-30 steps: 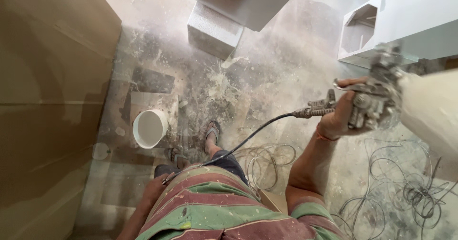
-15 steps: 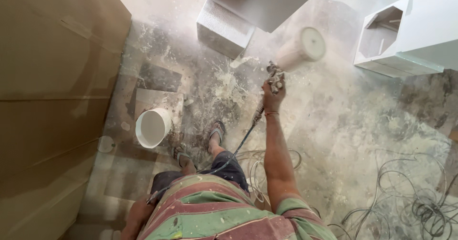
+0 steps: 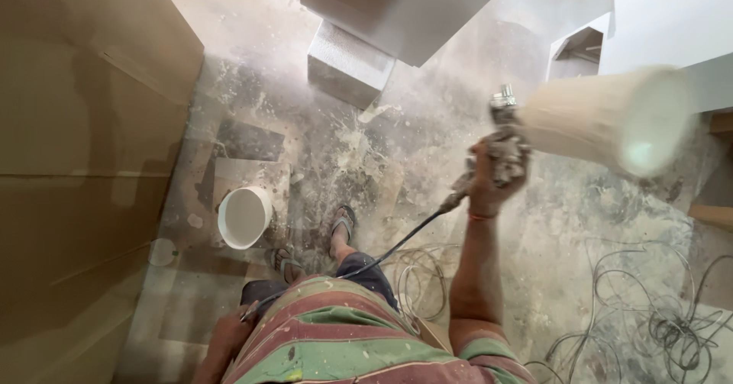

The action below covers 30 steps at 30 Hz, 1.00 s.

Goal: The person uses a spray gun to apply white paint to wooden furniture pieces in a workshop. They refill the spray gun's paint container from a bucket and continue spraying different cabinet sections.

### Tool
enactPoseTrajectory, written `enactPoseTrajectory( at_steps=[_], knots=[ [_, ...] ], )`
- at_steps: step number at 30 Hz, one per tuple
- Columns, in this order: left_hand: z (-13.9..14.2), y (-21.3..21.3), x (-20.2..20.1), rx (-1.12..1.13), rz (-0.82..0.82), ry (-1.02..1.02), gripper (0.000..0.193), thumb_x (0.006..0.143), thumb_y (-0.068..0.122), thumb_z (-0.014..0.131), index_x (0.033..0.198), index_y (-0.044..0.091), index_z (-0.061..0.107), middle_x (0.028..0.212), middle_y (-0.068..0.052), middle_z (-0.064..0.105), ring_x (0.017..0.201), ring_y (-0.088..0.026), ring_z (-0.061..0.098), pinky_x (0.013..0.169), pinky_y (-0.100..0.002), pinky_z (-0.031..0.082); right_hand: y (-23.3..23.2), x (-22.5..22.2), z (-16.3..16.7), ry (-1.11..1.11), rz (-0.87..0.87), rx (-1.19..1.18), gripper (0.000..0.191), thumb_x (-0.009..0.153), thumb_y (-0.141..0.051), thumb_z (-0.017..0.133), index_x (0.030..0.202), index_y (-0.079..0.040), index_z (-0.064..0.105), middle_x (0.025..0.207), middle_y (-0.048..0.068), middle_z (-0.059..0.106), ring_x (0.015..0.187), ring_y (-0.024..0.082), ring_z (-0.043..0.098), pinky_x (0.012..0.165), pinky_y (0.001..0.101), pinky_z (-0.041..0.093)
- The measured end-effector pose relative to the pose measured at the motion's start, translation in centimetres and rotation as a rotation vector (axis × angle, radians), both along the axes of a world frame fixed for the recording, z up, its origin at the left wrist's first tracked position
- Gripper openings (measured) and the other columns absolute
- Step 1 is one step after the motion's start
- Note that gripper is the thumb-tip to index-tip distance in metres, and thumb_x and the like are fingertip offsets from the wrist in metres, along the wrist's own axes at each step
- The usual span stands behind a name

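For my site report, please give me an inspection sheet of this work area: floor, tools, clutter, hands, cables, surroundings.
Surface: floor dusty, splashed with pale paint.
Job's things: spray gun with a large pale cup, blurred.
Clutter: white bucket by the feet; tangled wires on the floor.
Hands: right hand grips the spray gun; left hand low by the hip, where the hose ends, grip unclear.
Cables: dark hose runs from the gun toward the body.
Surroundings: brown boards on the left; white cabinets ahead.
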State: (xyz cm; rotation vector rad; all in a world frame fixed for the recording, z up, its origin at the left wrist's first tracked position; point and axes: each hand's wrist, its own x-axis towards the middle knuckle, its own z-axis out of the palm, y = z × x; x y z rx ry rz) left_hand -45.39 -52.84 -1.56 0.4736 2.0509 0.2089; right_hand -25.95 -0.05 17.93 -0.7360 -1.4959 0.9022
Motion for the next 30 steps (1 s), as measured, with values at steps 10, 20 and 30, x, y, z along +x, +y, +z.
enactPoseTrajectory(
  at_steps=[10,20,30],
  knots=[
    [-1.4,2.1,-0.2,0.269,-0.004,-0.019,0.043,0.093,0.056,0.058,0.103,0.018,0.074,0.095,-0.019,0.074,0.094,-0.044,0.068,0.076,-0.049,0.056,1.6,1.0,9.3,0.059,-0.056,0.468,0.035,0.107,-0.002,0.066,0.139,-0.004,0.052,0.101,0.018,0.07,0.079,0.026,0.069,0.069,0.0364,0.062],
    [-0.1,-1.0,0.3,0.096,0.045,0.024,0.046,0.095,0.055,0.053,0.104,0.017,0.075,0.101,-0.019,0.075,0.097,-0.045,0.068,0.081,-0.051,0.055,2.8,-4.4,-7.0,0.012,0.052,-0.26,0.031,0.097,0.003,0.074,0.126,-0.001,0.063,0.096,0.008,0.072,0.08,0.014,0.067,0.067,0.0263,0.056],
    [1.2,-2.4,1.4,-0.183,0.066,-0.018,0.056,0.097,0.064,0.045,0.111,0.017,0.073,0.109,-0.022,0.074,0.109,-0.047,0.064,0.089,-0.053,0.054,3.9,-9.9,-17.0,-0.118,0.085,-0.565,0.039,0.09,0.001,0.069,0.129,-0.001,0.062,0.092,0.002,0.066,0.074,0.011,0.064,0.067,0.0257,0.056]
  ],
)
